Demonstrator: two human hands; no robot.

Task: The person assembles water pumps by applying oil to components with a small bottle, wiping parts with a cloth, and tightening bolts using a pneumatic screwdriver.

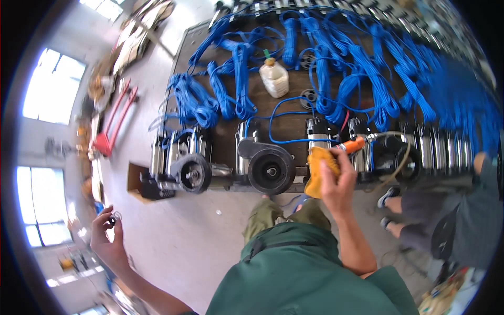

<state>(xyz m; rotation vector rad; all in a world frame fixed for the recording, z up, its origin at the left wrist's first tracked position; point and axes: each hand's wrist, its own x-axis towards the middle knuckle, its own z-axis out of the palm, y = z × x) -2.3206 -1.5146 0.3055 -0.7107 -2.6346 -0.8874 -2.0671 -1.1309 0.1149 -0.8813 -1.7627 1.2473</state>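
My right hand (336,181) grips a yellow tool (319,170) at one o'clock. My left hand (105,236), at eight o'clock, pinches a small ring (116,216). The pump (269,163) looks unfinished.

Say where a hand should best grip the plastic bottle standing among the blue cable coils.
Probably around the body of the plastic bottle, coming from its near side, over the bench's front edge. It stands upright and apart, with bare bench in front, while blue cable coils crowd its flanks. Its capped neck looks too narrow for a firm hold.
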